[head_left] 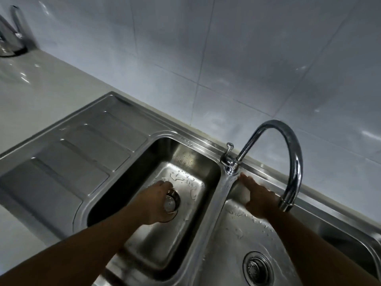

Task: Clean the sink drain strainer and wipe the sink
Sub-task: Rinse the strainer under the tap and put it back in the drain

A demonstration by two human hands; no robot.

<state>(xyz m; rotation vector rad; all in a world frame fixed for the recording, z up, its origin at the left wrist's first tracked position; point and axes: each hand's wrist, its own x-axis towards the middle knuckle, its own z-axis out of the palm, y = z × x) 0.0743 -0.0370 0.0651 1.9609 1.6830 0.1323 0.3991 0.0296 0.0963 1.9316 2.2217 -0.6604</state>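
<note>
A stainless double sink point(221, 188) fills the lower half of the head view. In the left bowl, my left hand point(153, 201) grips a round metal drain strainer point(172, 203) at the drain opening, its perforated face turned toward me. The right bowl has its own strainer point(257, 268) seated in the drain. My right hand point(258, 195) rests flat, fingers together, against the back wall of the right bowl, just below the tap; I cannot tell whether it holds a cloth. Water drops lie on both bowl floors.
A curved chrome tap point(288, 153) arches over the right bowl, its spout close to my right wrist, with a small lever point(229, 148) at its base. A ribbed draining board point(68, 157) lies left of the bowls. A shiny kettle point(11, 36) stands far left on the counter.
</note>
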